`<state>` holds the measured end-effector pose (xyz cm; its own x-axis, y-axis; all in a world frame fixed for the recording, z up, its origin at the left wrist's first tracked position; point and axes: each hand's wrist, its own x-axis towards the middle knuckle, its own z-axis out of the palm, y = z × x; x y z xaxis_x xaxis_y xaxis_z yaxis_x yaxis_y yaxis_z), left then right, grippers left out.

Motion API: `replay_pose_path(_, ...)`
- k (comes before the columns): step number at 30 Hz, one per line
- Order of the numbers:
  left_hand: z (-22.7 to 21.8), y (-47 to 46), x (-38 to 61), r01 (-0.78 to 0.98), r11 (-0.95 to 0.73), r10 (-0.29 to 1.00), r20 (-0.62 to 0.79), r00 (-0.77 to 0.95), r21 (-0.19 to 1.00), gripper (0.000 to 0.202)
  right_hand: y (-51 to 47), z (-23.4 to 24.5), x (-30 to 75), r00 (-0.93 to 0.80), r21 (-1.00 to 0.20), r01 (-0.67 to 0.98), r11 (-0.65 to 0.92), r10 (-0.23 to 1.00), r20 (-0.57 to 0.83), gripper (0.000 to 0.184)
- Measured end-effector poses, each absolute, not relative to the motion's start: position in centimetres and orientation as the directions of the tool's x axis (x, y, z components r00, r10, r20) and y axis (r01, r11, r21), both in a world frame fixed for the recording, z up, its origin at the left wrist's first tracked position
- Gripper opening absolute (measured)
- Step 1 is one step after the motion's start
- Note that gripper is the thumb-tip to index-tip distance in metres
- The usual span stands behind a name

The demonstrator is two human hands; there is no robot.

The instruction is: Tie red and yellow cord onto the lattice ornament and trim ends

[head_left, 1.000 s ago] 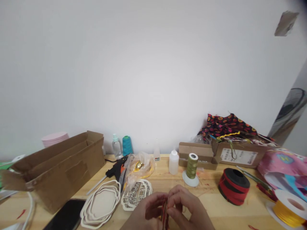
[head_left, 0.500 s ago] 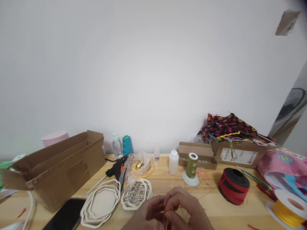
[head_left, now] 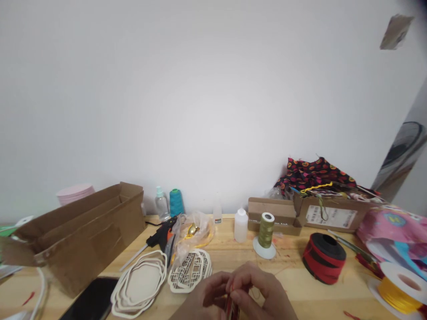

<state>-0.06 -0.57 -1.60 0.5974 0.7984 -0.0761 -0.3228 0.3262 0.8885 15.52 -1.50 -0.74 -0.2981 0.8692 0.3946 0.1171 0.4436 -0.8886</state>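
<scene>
My left hand [head_left: 205,300] and my right hand [head_left: 263,293] meet at the bottom middle of the view, low over the wooden table [head_left: 293,275]. Both have their fingers pinched together round a small red piece [head_left: 231,304], which shows only as a thin red strip between the fingertips. The lower parts of both hands are cut off by the frame's edge. Just left of my left hand lie pale lattice cut-outs [head_left: 191,270] and a stack of pale frame outlines [head_left: 140,284].
A long open cardboard box [head_left: 76,235] stands at the left, a dark phone [head_left: 91,302] before it. A glue gun [head_left: 162,238], small bottles [head_left: 240,225], an olive thread spool [head_left: 266,231], a red-black ribbon reel [head_left: 324,258], a yellow cord spool [head_left: 398,291] and fabric-filled boxes [head_left: 328,213] crowd the back and right.
My fingers have shifted slightly round the red piece, and the hands sit a little lower in the frame. Nothing on the table has moved.
</scene>
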Motion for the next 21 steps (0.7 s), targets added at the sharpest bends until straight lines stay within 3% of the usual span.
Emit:
replay_pose_path(5, -3.1, 0.0, -0.4, -0.362, 0.35, 0.812, -0.087, 0.577, 0.864, 0.047, -1.6, -0.2, 15.7, -0.345, -0.959, -0.218, 0.179, 0.906, 0.247, 0.017)
replay_pose_path(10, -3.0, 0.0, -0.6, -0.437, 0.378, 0.764, -0.008, 0.645, 0.816, 0.048, -1.7, 0.2, 15.5, -0.343, -0.934, -0.322, 0.155, 0.901, 0.268, 0.023)
replay_pose_path(12, -2.2, -0.2, -0.6, -0.48, 0.394, 0.743, 0.035, 0.669, 0.784, 0.048, -1.7, 0.3, 15.7, -0.242, -0.935, -0.275, 0.225, 0.925, 0.294, 0.025)
replay_pose_path(15, -1.0, -0.6, -0.8, -0.524, 0.435, 0.74, 0.041, 0.671, 0.732, 0.046, -1.5, 0.6, 16.2, -0.132, -0.906, 0.011, 0.423, 0.899, 0.418, 0.018)
replay_pose_path(17, -0.4, -0.9, -0.9, -0.538, 0.45, 0.752, 0.022, 0.659, 0.712, 0.045, -1.3, 0.8, 16.4, -0.212, -0.819, 0.18, 0.544, 0.835, 0.508, 0.016)
replay_pose_path(21, 0.0, -1.2, -1.0, -0.562, 0.446, 0.77, 0.021, 0.638, 0.696, 0.044, -1.1, 0.4, 16.0, -0.394, -0.757, 0.245, 0.606, 0.775, 0.494, 0.017)
